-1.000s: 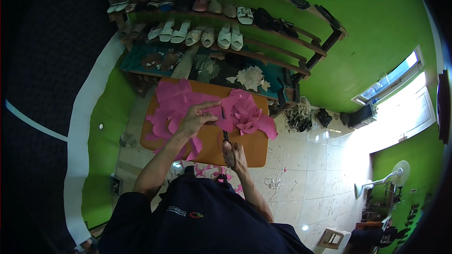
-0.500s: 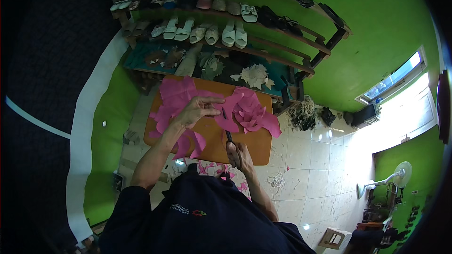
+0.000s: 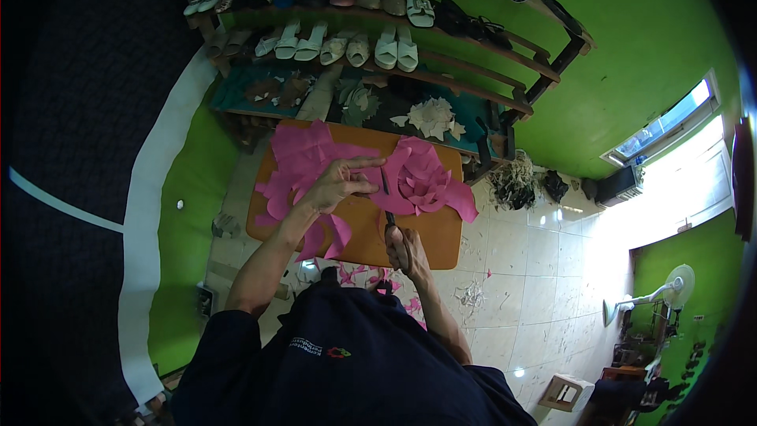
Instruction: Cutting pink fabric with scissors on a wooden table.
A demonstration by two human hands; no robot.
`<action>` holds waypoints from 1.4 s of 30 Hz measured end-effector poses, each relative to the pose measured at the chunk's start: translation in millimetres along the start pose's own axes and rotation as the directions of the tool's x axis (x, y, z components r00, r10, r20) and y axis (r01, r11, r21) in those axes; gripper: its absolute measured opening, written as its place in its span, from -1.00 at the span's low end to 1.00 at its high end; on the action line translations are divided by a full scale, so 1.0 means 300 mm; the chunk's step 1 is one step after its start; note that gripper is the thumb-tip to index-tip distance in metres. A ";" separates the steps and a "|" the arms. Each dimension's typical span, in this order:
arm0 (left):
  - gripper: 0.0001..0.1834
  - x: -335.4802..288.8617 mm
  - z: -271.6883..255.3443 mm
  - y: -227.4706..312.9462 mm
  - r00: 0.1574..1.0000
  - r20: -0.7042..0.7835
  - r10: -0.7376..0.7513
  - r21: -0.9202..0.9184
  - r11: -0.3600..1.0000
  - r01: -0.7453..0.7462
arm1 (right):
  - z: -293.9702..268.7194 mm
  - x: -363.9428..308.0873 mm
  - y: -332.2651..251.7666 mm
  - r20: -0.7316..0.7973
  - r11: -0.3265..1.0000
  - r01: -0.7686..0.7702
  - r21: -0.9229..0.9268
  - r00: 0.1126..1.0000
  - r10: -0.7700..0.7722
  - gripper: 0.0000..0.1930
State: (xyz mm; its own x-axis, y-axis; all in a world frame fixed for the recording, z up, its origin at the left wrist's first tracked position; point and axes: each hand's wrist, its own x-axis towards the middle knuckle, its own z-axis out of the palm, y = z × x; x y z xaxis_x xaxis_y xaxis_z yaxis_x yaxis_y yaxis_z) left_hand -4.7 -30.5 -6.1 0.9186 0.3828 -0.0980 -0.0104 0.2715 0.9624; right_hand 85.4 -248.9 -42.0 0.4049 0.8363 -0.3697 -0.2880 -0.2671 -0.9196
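Note:
My right hand [image 3: 407, 250] is closed around the handles of dark scissors [image 3: 390, 219], whose blades point away from me. The blades meet a curved pink piece of sheet material [image 3: 400, 204], partly in front of it and partly hidden. Across from them, my left hand [image 3: 339, 184] pinches the pink piece's left side between thumb and fingers, its index finger stretched to the right. Beneath and beyond the left hand lies a larger pink sheet [image 3: 303, 147]. To the right rests a heap of cut pink pieces [image 3: 422, 177]. Curved pink offcuts [image 3: 337, 237] hang near the table's front edge.
The orange table [image 3: 438, 248] stands before a shoe rack [image 3: 505, 51] with several sandals and shoes. Its lowest shelf holds a pile of pale cut pieces [image 3: 432, 120]. Pink scraps [image 3: 412, 305] litter the floor near me. A white fan [image 3: 676, 285] stands at the right.
Both hands remain at the pink piece. The scissors' blades have shifted along it, and the piece has turned slightly. The whole view has moved a little.

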 end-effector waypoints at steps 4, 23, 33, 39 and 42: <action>-0.41 0.002 0.020 -0.009 0.999 -0.048 0.000 -0.003 1.000 0.000 | -0.002 0.012 0.014 -0.034 1.000 0.004 0.022 0.999 -0.003 -0.42; -0.43 0.027 -0.044 0.001 0.996 0.090 0.020 0.070 0.997 -0.027 | -0.021 -0.006 -0.010 0.113 0.988 0.112 -0.105 0.989 -0.100 -0.29; -0.38 0.004 0.019 0.005 1.000 -0.011 0.001 0.028 1.000 -0.001 | -0.042 0.009 0.002 0.106 0.997 0.064 -0.046 0.993 -0.059 -0.34; -0.39 -0.001 0.027 -0.020 0.999 -0.041 0.020 -0.023 1.000 -0.021 | -0.027 0.010 -0.008 0.044 0.999 0.021 -0.024 0.999 -0.020 -0.32; -0.38 0.000 0.030 -0.045 0.996 -0.074 0.052 -0.030 0.998 -0.054 | -0.011 0.010 -0.014 0.003 1.000 0.018 -0.003 1.000 -0.018 -0.34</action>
State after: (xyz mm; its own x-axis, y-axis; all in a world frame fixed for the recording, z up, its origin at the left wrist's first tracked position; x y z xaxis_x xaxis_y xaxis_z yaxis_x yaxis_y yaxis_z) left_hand -1.0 -42.1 -16.9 0.8851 0.4606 -0.0663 -0.0720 0.2763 0.9584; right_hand 90.8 -247.0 -39.6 0.4074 0.8425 -0.3523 -0.2776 -0.2533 -0.9267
